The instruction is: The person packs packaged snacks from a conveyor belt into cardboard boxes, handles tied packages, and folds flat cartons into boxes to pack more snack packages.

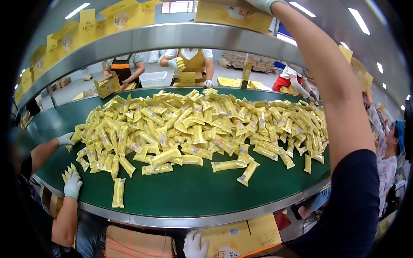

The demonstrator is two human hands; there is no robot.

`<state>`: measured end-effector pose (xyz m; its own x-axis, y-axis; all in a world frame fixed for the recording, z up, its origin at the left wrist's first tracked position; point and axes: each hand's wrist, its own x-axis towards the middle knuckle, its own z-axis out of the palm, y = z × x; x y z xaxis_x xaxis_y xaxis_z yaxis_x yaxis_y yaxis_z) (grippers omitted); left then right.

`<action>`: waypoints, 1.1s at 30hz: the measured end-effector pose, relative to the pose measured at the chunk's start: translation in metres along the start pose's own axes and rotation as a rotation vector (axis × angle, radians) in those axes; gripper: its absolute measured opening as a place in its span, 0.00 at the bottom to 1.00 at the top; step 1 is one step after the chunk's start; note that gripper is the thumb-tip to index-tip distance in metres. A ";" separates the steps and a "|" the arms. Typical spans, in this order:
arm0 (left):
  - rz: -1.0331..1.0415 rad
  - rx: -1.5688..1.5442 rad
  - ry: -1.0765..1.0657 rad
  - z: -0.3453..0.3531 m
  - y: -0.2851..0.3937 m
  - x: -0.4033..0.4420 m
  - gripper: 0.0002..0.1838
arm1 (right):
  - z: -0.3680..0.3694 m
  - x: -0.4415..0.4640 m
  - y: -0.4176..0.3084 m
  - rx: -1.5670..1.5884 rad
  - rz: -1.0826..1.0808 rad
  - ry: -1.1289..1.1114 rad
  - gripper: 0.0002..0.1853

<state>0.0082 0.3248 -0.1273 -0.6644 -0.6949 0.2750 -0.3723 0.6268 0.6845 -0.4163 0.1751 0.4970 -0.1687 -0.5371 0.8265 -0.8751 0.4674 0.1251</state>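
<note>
My right arm stretches up to the overhead shelf. The white-gloved right hand (263, 4), partly cut off by the top edge, closes on the upper side of a yellow carton (223, 16). Low in the view, my gloved left hand (195, 245) has its fingers bent at the left edge of another yellow carton (241, 236), which has a printed picture and a barcode. Between the two hands, a large heap of yellow wrapped snack packets (198, 129) covers much of the green belt table (172, 193).
A metal shelf (142, 39) with open yellow cartons (122, 18) crosses overhead. A co-worker's gloved hands (73, 185) gather packets at left. Several people work across and to the right. A brown cardboard box (133, 241) stands below the metal table edge (172, 221).
</note>
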 end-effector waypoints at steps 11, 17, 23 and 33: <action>-0.378 -0.019 -0.097 -0.021 0.020 0.005 0.36 | -0.034 -0.362 -0.049 0.223 -0.452 -0.917 0.24; -0.365 -0.130 -0.093 -0.007 -0.006 -0.011 0.32 | -0.049 -0.712 0.000 0.696 0.619 -0.768 0.23; -0.458 -0.391 0.084 -0.016 0.029 -0.005 0.30 | -0.026 -0.812 -0.004 1.279 1.174 -0.790 0.36; -0.181 -1.097 -0.172 -0.126 0.114 0.011 0.31 | -0.159 -0.593 0.006 0.350 0.037 -0.072 0.44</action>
<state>0.0406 0.3446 0.0392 -0.7709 -0.6328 0.0729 0.2429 -0.1862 0.9520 -0.2491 0.6082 0.0954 -0.2239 -0.5782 0.7846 -0.9680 0.2254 -0.1101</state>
